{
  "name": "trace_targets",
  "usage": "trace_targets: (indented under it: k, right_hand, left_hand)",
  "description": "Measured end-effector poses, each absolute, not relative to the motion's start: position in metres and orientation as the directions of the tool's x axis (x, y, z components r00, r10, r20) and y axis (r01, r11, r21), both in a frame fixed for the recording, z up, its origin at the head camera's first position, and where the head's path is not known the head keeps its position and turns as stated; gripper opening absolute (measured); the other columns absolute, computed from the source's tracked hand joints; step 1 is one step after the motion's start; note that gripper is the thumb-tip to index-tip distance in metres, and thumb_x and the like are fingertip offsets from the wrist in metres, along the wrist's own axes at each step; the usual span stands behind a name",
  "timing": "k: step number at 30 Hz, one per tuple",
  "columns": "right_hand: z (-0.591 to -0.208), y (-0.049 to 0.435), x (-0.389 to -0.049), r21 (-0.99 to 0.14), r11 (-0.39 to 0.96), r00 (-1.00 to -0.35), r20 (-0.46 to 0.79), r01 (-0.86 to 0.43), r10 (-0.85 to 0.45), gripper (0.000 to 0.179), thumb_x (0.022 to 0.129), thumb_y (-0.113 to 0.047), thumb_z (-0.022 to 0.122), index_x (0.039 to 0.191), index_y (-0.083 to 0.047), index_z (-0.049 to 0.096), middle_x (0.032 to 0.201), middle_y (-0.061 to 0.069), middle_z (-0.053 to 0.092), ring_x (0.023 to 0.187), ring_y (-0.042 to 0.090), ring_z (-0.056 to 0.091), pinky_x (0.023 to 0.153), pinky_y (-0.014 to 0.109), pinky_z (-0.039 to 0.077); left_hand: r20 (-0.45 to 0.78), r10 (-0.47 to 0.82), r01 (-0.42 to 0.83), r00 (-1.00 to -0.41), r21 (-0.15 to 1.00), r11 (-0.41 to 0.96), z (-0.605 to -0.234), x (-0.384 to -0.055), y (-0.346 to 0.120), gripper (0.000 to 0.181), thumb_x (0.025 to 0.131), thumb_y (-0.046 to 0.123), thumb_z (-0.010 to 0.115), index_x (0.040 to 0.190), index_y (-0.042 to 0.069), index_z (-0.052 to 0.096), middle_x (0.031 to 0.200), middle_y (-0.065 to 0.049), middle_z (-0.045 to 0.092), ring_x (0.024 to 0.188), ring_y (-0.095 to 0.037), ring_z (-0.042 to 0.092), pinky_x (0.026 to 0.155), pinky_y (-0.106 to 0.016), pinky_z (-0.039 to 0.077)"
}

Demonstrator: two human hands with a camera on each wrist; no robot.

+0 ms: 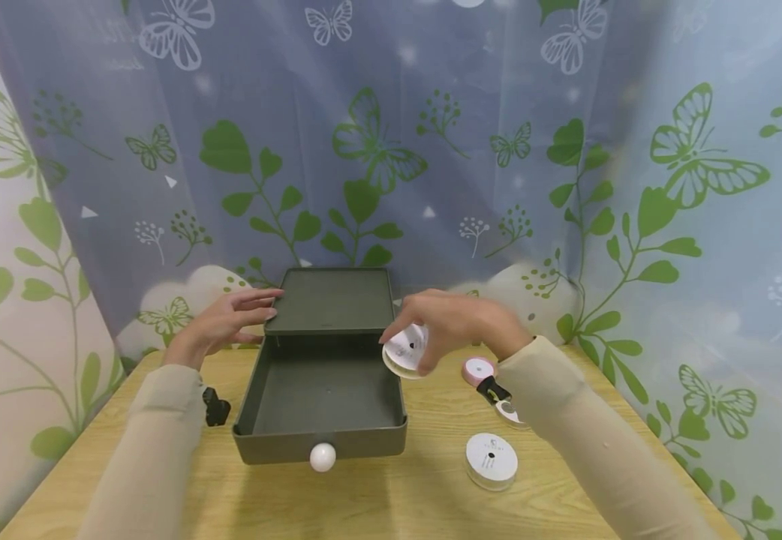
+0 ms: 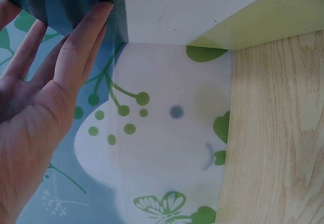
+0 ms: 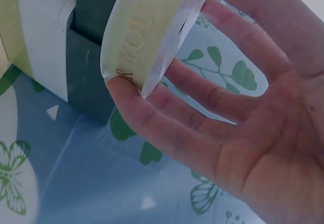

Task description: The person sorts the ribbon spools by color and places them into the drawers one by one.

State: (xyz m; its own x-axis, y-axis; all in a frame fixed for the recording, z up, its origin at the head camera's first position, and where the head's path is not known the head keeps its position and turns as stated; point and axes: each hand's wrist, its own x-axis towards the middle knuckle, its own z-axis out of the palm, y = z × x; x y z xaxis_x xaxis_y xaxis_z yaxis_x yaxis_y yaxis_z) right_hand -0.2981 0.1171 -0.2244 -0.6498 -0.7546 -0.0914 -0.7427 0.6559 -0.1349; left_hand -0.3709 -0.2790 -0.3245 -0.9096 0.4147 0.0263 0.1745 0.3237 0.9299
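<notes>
A dark grey box (image 1: 337, 300) stands on the table with its drawer (image 1: 320, 444) pulled out toward me; a white round knob (image 1: 323, 457) is on the front, and the drawer's inside is bare. My left hand (image 1: 225, 322) is at the box's left side, its fairly straight fingertips against the dark wall in the left wrist view. Over the drawer's right rim, my right hand (image 1: 461, 322) grips a ribbon spool (image 1: 403, 352) between thumb and fingers. Pale yellow ribbon with raised letters wraps this spool (image 3: 144, 31) in the right wrist view, between white discs.
Another white spool (image 1: 492, 456) lies on the wooden table (image 1: 431, 502) at front right. Behind it are a pink-rimmed spool (image 1: 479, 368), a black item (image 1: 492, 390) and a white roll (image 1: 511, 414). A small black object (image 1: 215, 407) sits left of the drawer. Patterned curtains surround the table.
</notes>
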Motion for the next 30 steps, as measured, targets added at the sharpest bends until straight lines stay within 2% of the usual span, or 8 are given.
trace_targets:
  k: [11,21,30]
  right_hand:
    - [-0.219,0.084,-0.301,-0.097,0.579,-0.57,-0.102,-0.81,-0.815,0.061,0.073,-0.02,0.092,0.131,-0.027,0.073,0.117,0.001,0.069,0.103,0.016,0.059,0.086,0.025,0.051]
    - [-0.215,0.054,-0.3,-0.088,0.599,-0.583,-0.155,-0.796,-0.797,0.062,0.074,-0.02,0.092,0.132,-0.031,0.072,0.125,-0.003,0.071,0.109,0.015,0.058,0.092,0.029,0.051]
    - [-0.218,0.03,-0.3,-0.078,0.577,-0.556,-0.189,-0.813,-0.809,0.062,0.077,-0.022,0.092,0.134,-0.032,0.071,0.128,-0.003,0.071,0.114,0.017,0.058,0.094,0.03,0.051]
  left_hand:
    - [0.03,0.42,0.182,-0.907,0.928,0.326,-0.325,-0.372,-0.279,0.067,0.107,0.028,0.058,0.164,0.008,0.027,0.172,-0.021,0.017,0.157,-0.045,0.02,0.106,-0.05,0.055]
    - [0.024,0.416,0.171,-0.909,0.932,0.321,-0.324,-0.372,-0.278,0.068,0.107,0.027,0.058,0.164,0.008,0.026,0.172,-0.021,0.018,0.157,-0.045,0.021,0.106,-0.049,0.056]
    - [0.021,0.407,0.163,-0.913,0.934,0.317,-0.324,-0.372,-0.277,0.068,0.107,0.027,0.059,0.164,0.009,0.028,0.172,-0.022,0.018,0.156,-0.045,0.023,0.103,-0.045,0.057]
